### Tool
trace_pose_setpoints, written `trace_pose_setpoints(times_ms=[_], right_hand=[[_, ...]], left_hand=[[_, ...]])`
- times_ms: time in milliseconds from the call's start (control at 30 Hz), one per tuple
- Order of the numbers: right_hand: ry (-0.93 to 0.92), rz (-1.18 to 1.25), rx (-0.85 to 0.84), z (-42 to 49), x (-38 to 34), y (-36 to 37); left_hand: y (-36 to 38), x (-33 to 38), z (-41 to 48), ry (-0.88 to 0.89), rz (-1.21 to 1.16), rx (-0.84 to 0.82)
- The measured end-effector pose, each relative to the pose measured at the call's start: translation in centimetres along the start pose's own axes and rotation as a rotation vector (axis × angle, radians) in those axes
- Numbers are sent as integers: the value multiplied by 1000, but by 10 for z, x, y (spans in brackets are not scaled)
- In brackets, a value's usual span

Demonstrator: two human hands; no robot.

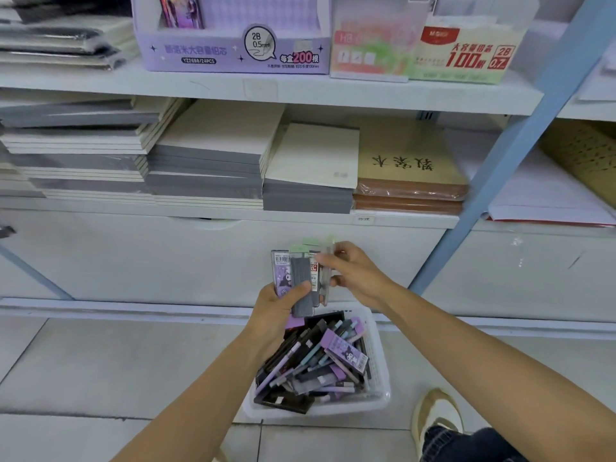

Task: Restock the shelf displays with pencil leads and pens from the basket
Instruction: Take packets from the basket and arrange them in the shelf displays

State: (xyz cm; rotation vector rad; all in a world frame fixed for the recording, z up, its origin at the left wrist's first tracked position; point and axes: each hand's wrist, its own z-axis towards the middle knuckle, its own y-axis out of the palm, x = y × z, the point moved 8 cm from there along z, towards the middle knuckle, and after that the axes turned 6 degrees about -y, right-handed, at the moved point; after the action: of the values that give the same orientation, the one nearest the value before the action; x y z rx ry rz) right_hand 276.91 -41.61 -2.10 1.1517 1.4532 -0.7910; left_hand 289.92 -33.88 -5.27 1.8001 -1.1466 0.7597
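Gripping a fan of pencil lead packs, the left hand has its thumb across the front. At its three o'clock the right hand pinches one clear pack. The white basket of pens lies at six o'clock; the purple display box stands at twelve, on the shelf.

Stationery shop: white shelves stacked with notebooks, retail display boxes of pencil leads, price label on shelf edge

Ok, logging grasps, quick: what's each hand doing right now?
Left hand: grips a fanned bunch of slim purple and grey lead packs.
Right hand: pinches a clear green-topped lead pack.
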Motion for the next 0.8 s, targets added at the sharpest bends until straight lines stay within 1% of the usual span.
trace_pose_setpoints(times_ms=[67, 133, 200, 267, 333, 433, 500, 667, 733, 800], right_hand=[[18, 98, -71, -2, 2, 5], [16, 103, -130, -3, 2, 4], [-17, 28, -103, -2, 0, -4], [-52, -8, -10, 0, -5, -17], [-75, -19, -1, 3, -9, -21], [-74, -35, -106, 5, -14, -9], [-73, -36, -179, 5, -20, -4], [-24, -73, -340, -1, -36, -4], [-15, -101, -364, -3, -41, -3], [-60, -159, -330, -2, -55, -6]], left_hand=[[-1, -1, 0, -10, 12, 6], [-2, -3, 1, -24, 8, 11], [-5, -3, 2, -37, -9, 14], [-6, -3, 4, -38, -25, 2], [-6, -2, 4, -29, 1, -21], [-2, 2, 4, 12, 48, -53], [-2, 5, 5, 24, 36, -70], [2, 10, 5, -10, 113, -144], [7, 15, 4, -18, 139, -168], [13, 26, 1, 10, 136, -179]])
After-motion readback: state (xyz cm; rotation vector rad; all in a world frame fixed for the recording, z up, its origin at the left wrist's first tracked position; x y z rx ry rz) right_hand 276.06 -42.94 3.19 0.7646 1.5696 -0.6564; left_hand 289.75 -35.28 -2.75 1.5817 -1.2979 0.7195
